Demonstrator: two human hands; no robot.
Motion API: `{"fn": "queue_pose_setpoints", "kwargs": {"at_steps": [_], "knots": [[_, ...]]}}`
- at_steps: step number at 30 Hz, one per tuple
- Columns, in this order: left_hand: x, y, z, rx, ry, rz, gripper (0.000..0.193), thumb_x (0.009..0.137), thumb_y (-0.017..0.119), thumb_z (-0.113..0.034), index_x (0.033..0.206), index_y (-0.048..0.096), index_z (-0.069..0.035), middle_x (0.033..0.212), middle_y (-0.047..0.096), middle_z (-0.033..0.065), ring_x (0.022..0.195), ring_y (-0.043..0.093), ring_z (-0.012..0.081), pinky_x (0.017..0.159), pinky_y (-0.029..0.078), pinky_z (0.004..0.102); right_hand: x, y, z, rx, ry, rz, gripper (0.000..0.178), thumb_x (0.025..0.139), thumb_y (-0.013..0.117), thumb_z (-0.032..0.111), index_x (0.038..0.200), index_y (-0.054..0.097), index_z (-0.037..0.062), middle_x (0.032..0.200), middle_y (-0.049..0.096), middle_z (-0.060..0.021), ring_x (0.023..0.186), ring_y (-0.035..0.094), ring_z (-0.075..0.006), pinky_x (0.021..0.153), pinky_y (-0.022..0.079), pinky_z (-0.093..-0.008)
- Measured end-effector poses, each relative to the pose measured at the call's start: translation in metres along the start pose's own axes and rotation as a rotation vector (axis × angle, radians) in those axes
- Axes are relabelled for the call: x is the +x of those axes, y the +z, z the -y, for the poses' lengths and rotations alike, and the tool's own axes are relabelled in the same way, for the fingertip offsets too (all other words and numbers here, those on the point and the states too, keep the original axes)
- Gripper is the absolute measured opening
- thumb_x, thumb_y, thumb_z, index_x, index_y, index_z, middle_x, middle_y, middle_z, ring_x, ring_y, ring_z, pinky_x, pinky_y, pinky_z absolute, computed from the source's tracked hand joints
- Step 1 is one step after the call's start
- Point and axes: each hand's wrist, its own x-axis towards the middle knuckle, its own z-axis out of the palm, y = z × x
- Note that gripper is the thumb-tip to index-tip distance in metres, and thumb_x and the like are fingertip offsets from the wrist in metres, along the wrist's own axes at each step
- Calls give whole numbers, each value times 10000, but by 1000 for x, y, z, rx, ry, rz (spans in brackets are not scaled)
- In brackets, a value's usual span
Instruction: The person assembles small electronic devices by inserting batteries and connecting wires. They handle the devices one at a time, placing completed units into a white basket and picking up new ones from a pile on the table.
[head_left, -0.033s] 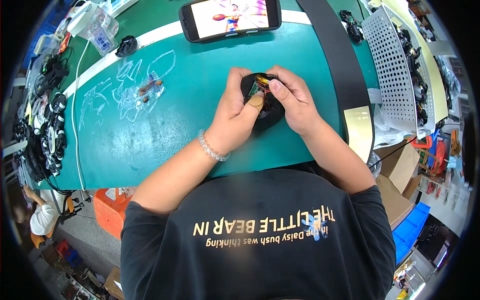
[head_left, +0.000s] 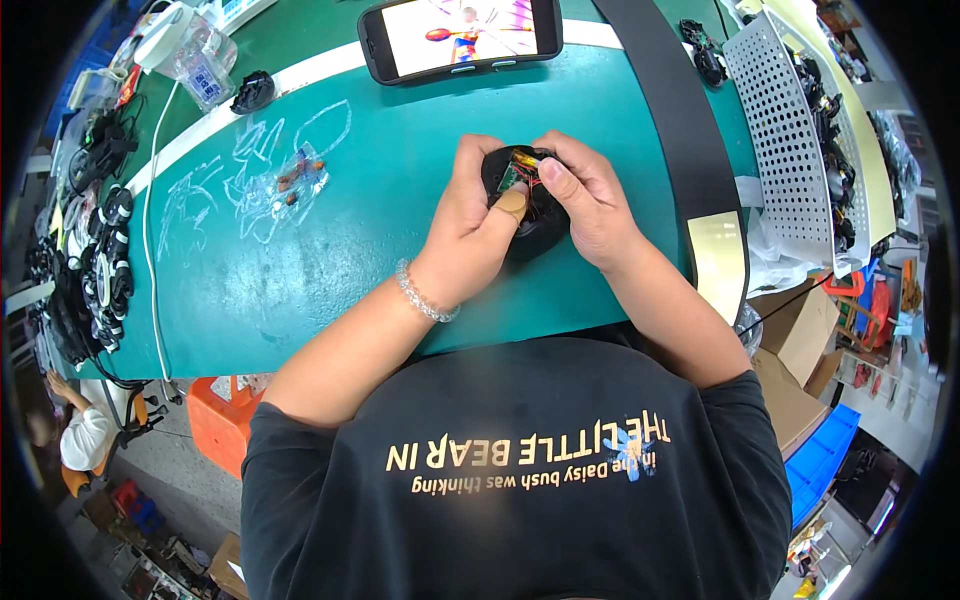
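Note:
Both of my hands grip a round black housing (head_left: 540, 238) above the green table, its inside facing up. Inside it show a small green circuit board (head_left: 513, 178), thin red wires and a yellow piece near the top. My left hand (head_left: 472, 215) wraps the left side, its thumb, with a tan cover on it, pressing in by the board. On the opposite side my right hand (head_left: 592, 205) holds the rim, thumb bent over the edge beside the yellow piece. Fingers beneath the housing are hidden.
A phone (head_left: 460, 40) stands at the back. Clear plastic with small brown parts (head_left: 300, 180) lies to the left, near a white cable (head_left: 150, 230) and bundled black cables (head_left: 110, 260). A black strip (head_left: 665, 110) and a perforated white basket (head_left: 790, 130) are on the right.
The picture on the phone screen differs slightly. Both hands and the housing stay in place.

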Motion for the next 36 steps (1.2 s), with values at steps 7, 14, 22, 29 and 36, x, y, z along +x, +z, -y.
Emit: {"fn": "queue_pose_setpoints", "kwargs": {"at_steps": [7,14,22,29,36], "knots": [[-2,-3,0,22,12,-14,239,856,461,-31,1069,353,-29,880,474,37,782,446,83,702,409,237,0,3,-1,-2,-15,11,308,925,485,323,829,495,31,745,462,5,720,404,-66,656,370,-229],[0,3,-4,182,83,-213,330,870,505,-90,1163,362,-42,1012,459,69,950,447,136,844,389,257,-2,5,-2,-165,-115,-10,332,826,624,249,1028,492,21,916,557,-87,826,527,-135,742,440,-292],[-15,12,-10,182,295,-196,383,919,463,-283,1176,345,-24,1068,446,104,1010,431,178,928,332,341,-11,13,22,-94,-207,-39,163,892,479,61,1040,424,21,901,550,-86,781,515,-111,704,431,-277],[-4,14,-12,167,273,-70,414,897,462,-391,1100,371,-43,905,466,102,794,432,148,707,360,283,-6,-95,105,291,-161,-493,240,932,438,253,988,465,21,717,575,-88,658,572,-173,623,480,-309],[3,15,-11,34,-12,47,247,904,488,-210,1055,385,-45,792,476,48,718,427,112,665,370,242,-21,-359,157,-279,-180,-1189,251,814,550,164,1000,530,-4,766,574,-107,625,570,-195,559,472,-321]]}}
